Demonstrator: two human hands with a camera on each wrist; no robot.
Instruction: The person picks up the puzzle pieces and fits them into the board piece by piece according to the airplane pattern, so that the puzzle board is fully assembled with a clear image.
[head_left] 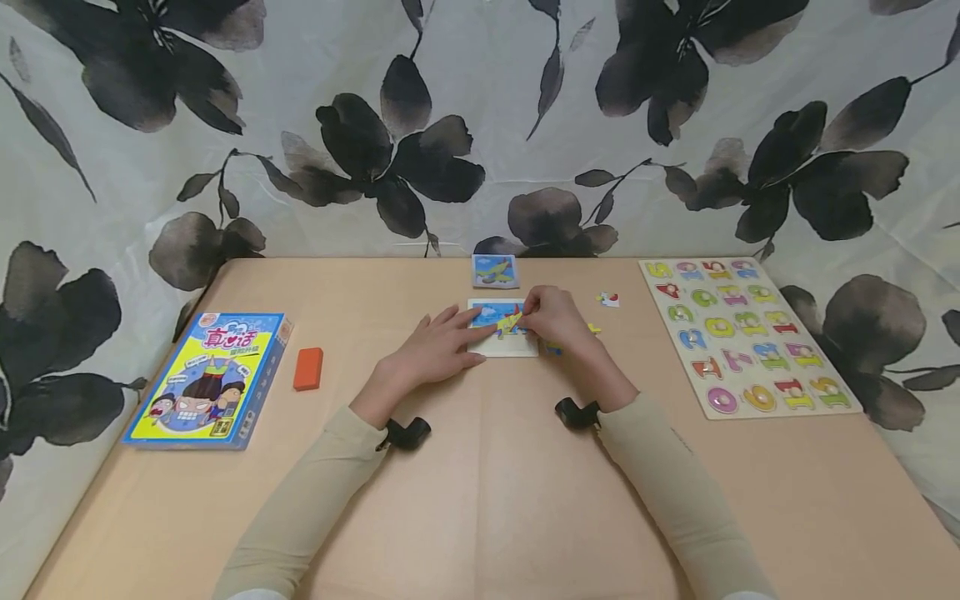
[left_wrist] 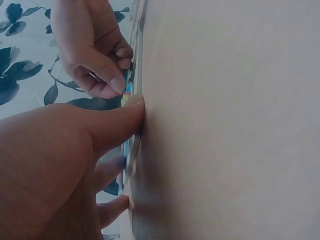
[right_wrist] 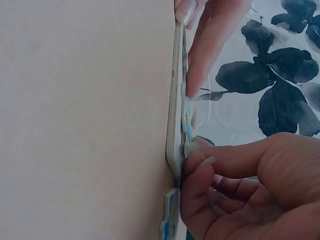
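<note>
A small white-framed jigsaw board [head_left: 501, 351] with a blue and yellow picture lies flat near the table's far side. My left hand [head_left: 433, 348] rests on its left part, fingers extended over the picture and thumb at the near edge. At the board's right side, the curled fingers of my right hand [head_left: 557, 317] pinch a puzzle piece [right_wrist: 189, 129], yellow and blue, close over the picture; the fingers hide part of it. Beside the right hand lie loose pieces, one white and red [head_left: 609, 299] and one yellow [head_left: 594, 328]. Another loose piece [right_wrist: 169, 212] is by the board's corner.
Behind the board is a small picture card [head_left: 495, 272] with a yellow airplane. A blue and yellow game box [head_left: 206, 379] and an orange block [head_left: 307, 369] stand at left. On the right lies a large number-and-shape board [head_left: 750, 337]. A floral cloth [head_left: 465, 225] hangs behind the table.
</note>
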